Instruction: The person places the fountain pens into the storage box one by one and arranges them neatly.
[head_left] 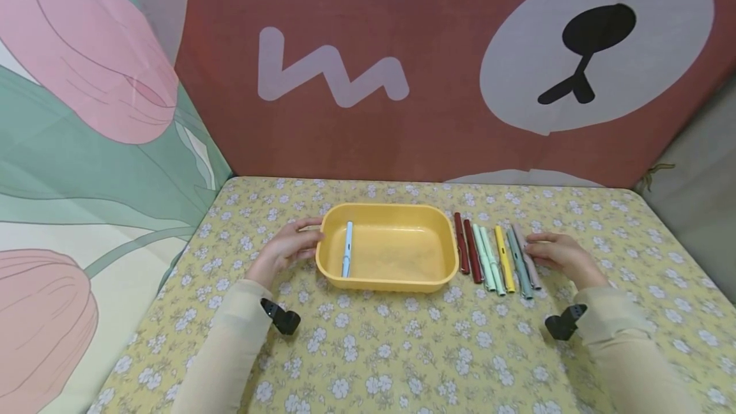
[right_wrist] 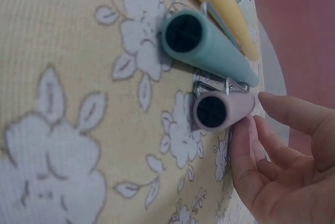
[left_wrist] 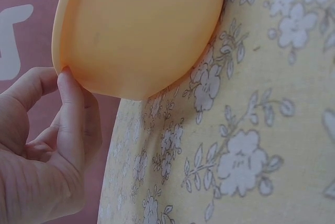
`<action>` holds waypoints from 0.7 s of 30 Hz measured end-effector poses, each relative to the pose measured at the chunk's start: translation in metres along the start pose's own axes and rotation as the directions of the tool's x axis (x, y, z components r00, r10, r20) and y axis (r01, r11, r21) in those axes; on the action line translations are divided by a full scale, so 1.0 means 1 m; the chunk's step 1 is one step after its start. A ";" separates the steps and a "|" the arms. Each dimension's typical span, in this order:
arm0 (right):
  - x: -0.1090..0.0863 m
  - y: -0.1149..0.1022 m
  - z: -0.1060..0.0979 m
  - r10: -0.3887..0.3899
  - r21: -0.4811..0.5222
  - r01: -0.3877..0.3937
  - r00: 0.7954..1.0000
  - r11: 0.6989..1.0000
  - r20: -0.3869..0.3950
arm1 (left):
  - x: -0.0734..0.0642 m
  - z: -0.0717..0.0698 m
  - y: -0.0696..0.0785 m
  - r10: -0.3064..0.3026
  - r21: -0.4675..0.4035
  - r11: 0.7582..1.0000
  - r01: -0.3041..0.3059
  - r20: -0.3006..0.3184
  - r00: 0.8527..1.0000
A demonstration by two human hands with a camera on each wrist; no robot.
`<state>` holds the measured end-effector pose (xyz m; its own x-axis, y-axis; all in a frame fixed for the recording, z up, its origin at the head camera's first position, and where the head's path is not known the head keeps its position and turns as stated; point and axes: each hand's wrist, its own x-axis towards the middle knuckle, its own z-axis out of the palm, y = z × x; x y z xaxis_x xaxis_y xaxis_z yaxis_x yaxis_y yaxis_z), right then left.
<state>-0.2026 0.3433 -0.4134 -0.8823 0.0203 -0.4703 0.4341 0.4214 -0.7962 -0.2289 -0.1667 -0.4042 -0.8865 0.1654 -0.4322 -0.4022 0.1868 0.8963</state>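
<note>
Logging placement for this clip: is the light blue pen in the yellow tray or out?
In: the head view shows the light blue pen inside the yellow tray, near its left end.

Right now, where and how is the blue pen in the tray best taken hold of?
Probably the middle of the blue pen, pinched across its long sides from above: it lies alone, bare floor either side, and the walled tray likely hampers a low approach.

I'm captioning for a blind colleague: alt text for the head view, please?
A person's left hand holds a yellow tray containing one light-blue pen. Their right hand is at the lilac pen, rightmost of seven pens beside the tray on a flowered cloth.
</note>
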 end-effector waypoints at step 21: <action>0.012 -0.005 0.008 0.004 -0.259 -0.029 0.995 0.966 -0.098 | 0.000 0.000 0.003 -0.005 -0.016 1.000 0.005 0.010 1.000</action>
<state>-0.2137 0.3347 -0.4182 -0.8942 0.1103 -0.4338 0.3976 0.6409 -0.6566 -0.2302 -0.1663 -0.4020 -0.8822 0.1745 -0.4374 -0.4100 0.1723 0.8957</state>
